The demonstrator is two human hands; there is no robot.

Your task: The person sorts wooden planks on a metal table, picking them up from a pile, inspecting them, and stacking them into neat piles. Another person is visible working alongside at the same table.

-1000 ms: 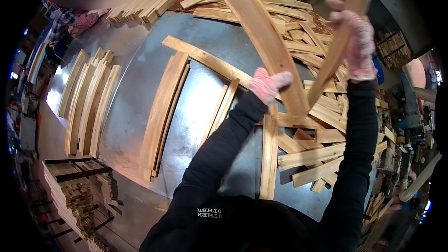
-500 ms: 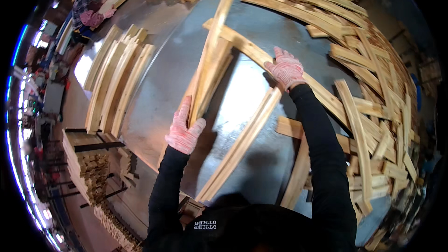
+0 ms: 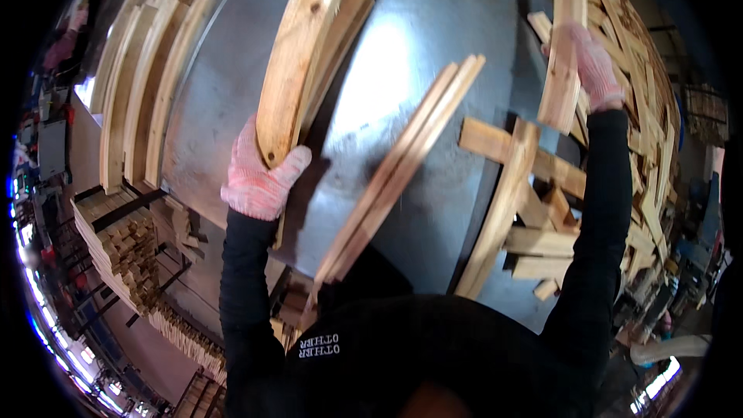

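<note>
My left hand [image 3: 259,174], in a pink-and-white knit glove, is closed round the near end of a wooden board [image 3: 302,54] with knots in it. More boards [image 3: 340,46] lie alongside and under that one. My right hand [image 3: 594,70], gloved alike, grips another wooden board [image 3: 563,70] at the far right, over the pile; the board hides part of its fingers. Between my hands a pair of narrow wooden strips [image 3: 402,159] lies slantwise on the grey metal table [image 3: 433,217].
Loose wooden pieces [image 3: 646,131] are heaped along the right side. A row of long boards [image 3: 143,85] stands at the left, beyond a stack of wood [image 3: 120,251] on a dark rack. Two boards cross near my right forearm, one of them a short plank [image 3: 499,209].
My right hand has moved right and now holds a board over the pile. My left hand has shifted left with its board, which has turned its broad face up.
</note>
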